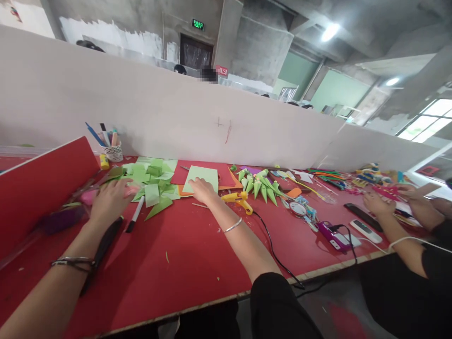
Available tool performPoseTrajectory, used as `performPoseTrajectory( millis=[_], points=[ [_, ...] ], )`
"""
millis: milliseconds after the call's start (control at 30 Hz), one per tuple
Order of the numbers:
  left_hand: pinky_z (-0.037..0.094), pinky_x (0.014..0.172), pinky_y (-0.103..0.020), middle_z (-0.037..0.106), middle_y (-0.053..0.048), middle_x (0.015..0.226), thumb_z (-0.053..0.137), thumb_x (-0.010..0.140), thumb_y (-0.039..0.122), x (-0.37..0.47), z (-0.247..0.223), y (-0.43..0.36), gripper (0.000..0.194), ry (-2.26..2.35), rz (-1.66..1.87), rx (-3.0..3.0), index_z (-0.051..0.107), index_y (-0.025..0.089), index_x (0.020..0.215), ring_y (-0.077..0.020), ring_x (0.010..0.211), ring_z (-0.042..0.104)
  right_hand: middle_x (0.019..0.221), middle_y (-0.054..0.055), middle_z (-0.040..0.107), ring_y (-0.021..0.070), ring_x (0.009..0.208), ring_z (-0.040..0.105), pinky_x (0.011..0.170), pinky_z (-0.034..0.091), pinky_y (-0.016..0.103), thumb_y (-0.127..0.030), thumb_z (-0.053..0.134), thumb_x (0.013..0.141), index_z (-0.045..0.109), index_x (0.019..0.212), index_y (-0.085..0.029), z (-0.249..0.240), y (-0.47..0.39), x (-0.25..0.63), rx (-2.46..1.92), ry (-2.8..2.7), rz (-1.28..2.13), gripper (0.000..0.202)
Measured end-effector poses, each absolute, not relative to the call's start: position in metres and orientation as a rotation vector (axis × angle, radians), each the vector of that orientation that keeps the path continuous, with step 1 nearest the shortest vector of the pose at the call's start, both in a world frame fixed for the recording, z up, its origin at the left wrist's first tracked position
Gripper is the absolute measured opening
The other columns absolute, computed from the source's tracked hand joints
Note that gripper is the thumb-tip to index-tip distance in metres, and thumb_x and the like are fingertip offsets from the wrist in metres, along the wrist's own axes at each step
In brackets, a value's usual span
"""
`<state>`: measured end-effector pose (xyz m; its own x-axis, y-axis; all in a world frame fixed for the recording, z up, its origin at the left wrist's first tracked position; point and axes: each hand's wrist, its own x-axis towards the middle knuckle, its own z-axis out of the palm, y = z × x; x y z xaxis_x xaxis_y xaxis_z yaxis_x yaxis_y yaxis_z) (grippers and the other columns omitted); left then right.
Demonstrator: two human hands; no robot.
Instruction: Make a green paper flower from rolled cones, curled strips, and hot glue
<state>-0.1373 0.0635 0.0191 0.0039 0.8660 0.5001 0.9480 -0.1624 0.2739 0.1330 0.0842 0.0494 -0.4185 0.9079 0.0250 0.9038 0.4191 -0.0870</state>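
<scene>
Yellow glue gun point(240, 200): lay on the red counter point(176, 278). Pale green sheet point(208, 176): lay left of and beyond the gun. Right hand point(200, 189): fingers touched the sheet; whether pinched could not be told. Left hand point(113, 200): farther left of the gun, near cut green pieces point(152, 194); grip unclear. Judged best: light edge hold, no creasing, kept clear of the gun.

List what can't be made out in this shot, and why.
All in the head view:
- Left hand: motion blur; can't tell if it grips anything.
- Right hand: hides its own contact with the light green sheet; pinching or just resting is unclear.
- Black object: partly covered by the left forearm.
- Purple item: too blurred to identify.
- Co-worker at right: body cut off by the frame edge.
</scene>
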Motion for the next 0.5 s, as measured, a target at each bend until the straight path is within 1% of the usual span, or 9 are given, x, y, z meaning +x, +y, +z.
performPoseTrajectory(
  millis=[67, 133, 233, 267, 333, 367, 400, 500],
  points=[
    [0.036, 0.083, -0.055, 0.057, -0.016, 0.101, 0.049, 0.076, 0.028, -0.152, 0.017, 0.063, 0.030, -1.980, -0.742, -2.071, 0.053, 0.015, 0.103, -0.0380, 0.100, 0.050, 0.110, 0.016, 0.050, 0.0255, 0.100, 0.049, 0.077, 0.043, 0.037, -0.009, 0.048, 0.078, 0.047, 0.109, -0.012, 0.044, 0.092, 0.130, -1.724, -2.577, 0.079, 0.031],
    [0.034, 0.084, -0.055, 0.057, -0.018, 0.100, 0.050, 0.075, 0.024, -0.160, 0.012, 0.061, 0.030, -2.011, -0.650, -2.025, 0.053, 0.012, 0.102, -0.0380, 0.099, 0.050, 0.110, 0.014, 0.050, 0.0237, 0.099, 0.049, 0.079, 0.042, 0.037, -0.014, 0.046, 0.080, 0.048, 0.108, -0.015, 0.039, 0.095, 0.124, -1.714, -2.594, 0.083, 0.028],
    [0.031, 0.088, -0.054, 0.053, -0.020, 0.107, 0.052, 0.073, 0.023, -0.157, 0.004, 0.059, 0.035, -1.996, -0.595, -1.995, 0.053, 0.009, 0.105, -0.0383, 0.106, 0.044, 0.113, 0.012, 0.049, 0.0234, 0.105, 0.045, 0.083, 0.041, 0.036, -0.018, 0.046, 0.082, 0.046, 0.111, -0.016, 0.033, 0.098, 0.114, -1.698, -2.596, 0.065, 0.029],
    [0.030, 0.091, -0.052, 0.051, -0.020, 0.113, 0.052, 0.074, 0.025, -0.152, 0.001, 0.059, 0.036, -1.975, -0.595, -2.009, 0.053, 0.010, 0.107, -0.0371, 0.110, 0.042, 0.115, 0.014, 0.047, 0.0245, 0.107, 0.043, 0.084, 0.040, 0.037, -0.017, 0.047, 0.081, 0.045, 0.113, -0.015, 0.032, 0.099, 0.112, -1.727, -2.579, 0.052, 0.032],
    [0.033, 0.090, -0.046, 0.052, -0.015, 0.114, 0.055, 0.073, 0.033, -0.136, -0.005, 0.060, 0.037, -1.940, -0.598, -2.074, 0.055, 0.017, 0.107, -0.0331, 0.109, 0.043, 0.116, 0.018, 0.046, 0.0264, 0.109, 0.042, 0.085, 0.040, 0.040, -0.015, 0.050, 0.080, 0.044, 0.114, -0.011, 0.028, 0.105, 0.110, -1.820, -2.531, 0.032, 0.035],
    [0.034, 0.090, -0.043, 0.052, -0.013, 0.114, 0.054, 0.073, 0.034, -0.127, -0.008, 0.059, 0.038, -1.923, -0.603, -2.104, 0.054, 0.019, 0.108, -0.0310, 0.109, 0.043, 0.116, 0.018, 0.046, 0.0261, 0.108, 0.043, 0.084, 0.041, 0.041, -0.016, 0.051, 0.080, 0.044, 0.114, -0.010, 0.026, 0.108, 0.111, -1.868, -2.511, 0.033, 0.035],
    [0.034, 0.090, -0.041, 0.053, -0.012, 0.114, 0.054, 0.074, 0.035, -0.118, -0.010, 0.058, 0.038, -1.894, -0.601, -2.156, 0.053, 0.019, 0.109, -0.0288, 0.109, 0.044, 0.116, 0.016, 0.047, 0.0249, 0.106, 0.046, 0.084, 0.042, 0.041, -0.018, 0.051, 0.082, 0.045, 0.114, -0.010, 0.024, 0.112, 0.112, -1.908, -2.500, 0.043, 0.034],
    [0.032, 0.089, -0.045, 0.053, -0.011, 0.115, 0.052, 0.074, 0.036, -0.095, -0.014, 0.049, 0.039, -1.899, -0.631, -2.228, 0.053, 0.022, 0.109, -0.0309, 0.109, 0.043, 0.112, 0.009, 0.051, 0.0190, 0.096, 0.053, 0.080, 0.046, 0.039, -0.029, 0.049, 0.085, 0.048, 0.113, -0.015, 0.020, 0.121, 0.118, -1.972, -2.520, 0.124, 0.031]
  ],
)
